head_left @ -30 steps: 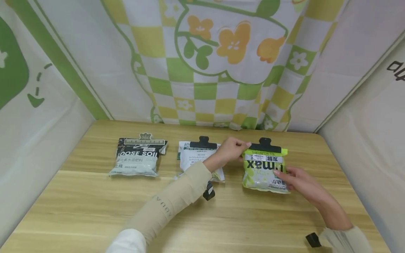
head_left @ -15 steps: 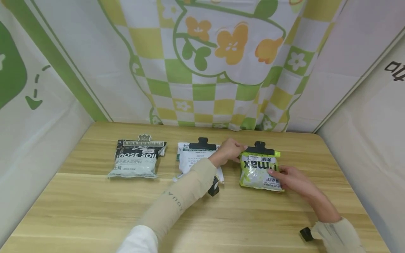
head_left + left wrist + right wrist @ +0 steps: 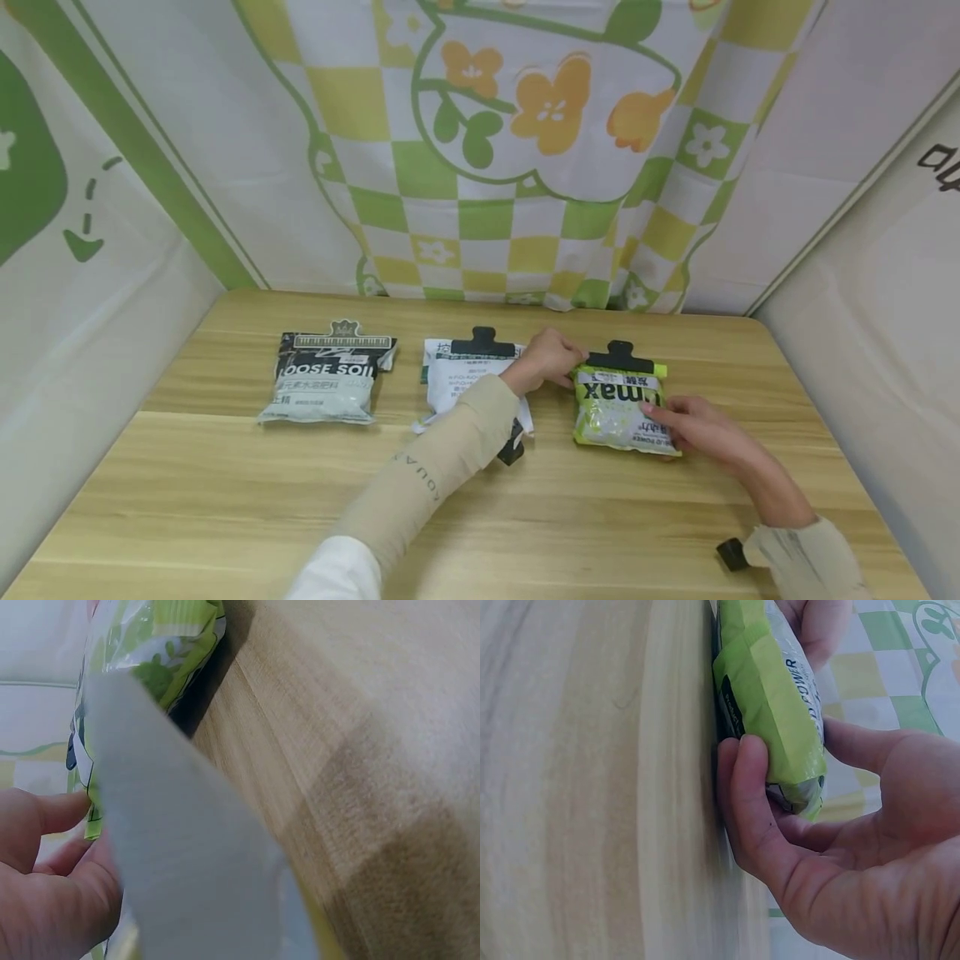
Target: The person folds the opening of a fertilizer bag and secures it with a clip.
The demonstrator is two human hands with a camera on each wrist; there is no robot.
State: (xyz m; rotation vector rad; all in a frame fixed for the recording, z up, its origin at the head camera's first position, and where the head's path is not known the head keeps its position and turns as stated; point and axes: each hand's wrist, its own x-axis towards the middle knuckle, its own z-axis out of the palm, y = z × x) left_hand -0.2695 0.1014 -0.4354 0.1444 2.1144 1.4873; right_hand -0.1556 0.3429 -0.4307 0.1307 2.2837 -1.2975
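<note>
A lime-green and white bag [image 3: 618, 417] printed "Umax", its top edge closed by a wide black clip [image 3: 621, 358], lies at the right of the row of bags. My left hand [image 3: 546, 360] pinches its upper left corner beside the clip; the left wrist view shows thumb and fingertips on the green edge [image 3: 94, 814]. From the other side my right hand [image 3: 701, 425] grips the lower right corner, thumb on the front and fingers underneath, between bag and tabletop in the right wrist view. Whether the bag's far side touches the table is hidden.
A white clipped bag [image 3: 465, 379] sits in the middle, partly behind the left forearm. At left lies a black and pale "Loose Soil" bag [image 3: 322, 387] with a piano-patterned clip [image 3: 342, 337]. The wooden table [image 3: 225, 500] meets a checked curtain [image 3: 510, 217] behind.
The green bag has come down slightly, its clipped top edge lower than before. Both hands keep their hold on it and have shifted a little with it.
</note>
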